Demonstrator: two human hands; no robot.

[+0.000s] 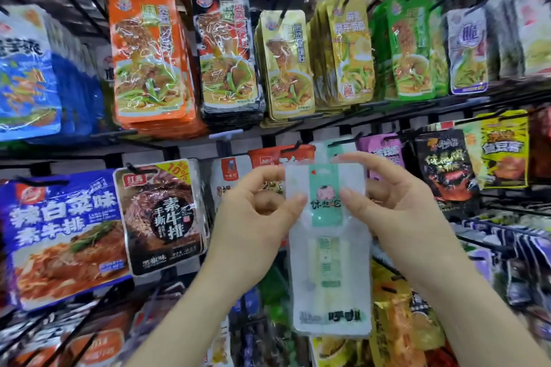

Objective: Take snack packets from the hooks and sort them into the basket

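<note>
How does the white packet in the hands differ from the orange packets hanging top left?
The white packet has a green label; the orange packets picture food. The white packet is pinched between left hand and right hand; the orange packets hang stacked. Both are flat pouches.

The white packet (328,262) has a mint-green band down its upper middle, a pink cartoon face and dark lettering along the bottom. Above it hang orange packets (149,56), black packets (229,53), gold packets (286,68) and green packets (411,48), all printed with green-and-brown food. The blue packet (59,235) bears white characters. The brown packet (162,217) has a yellow corner.
</note>
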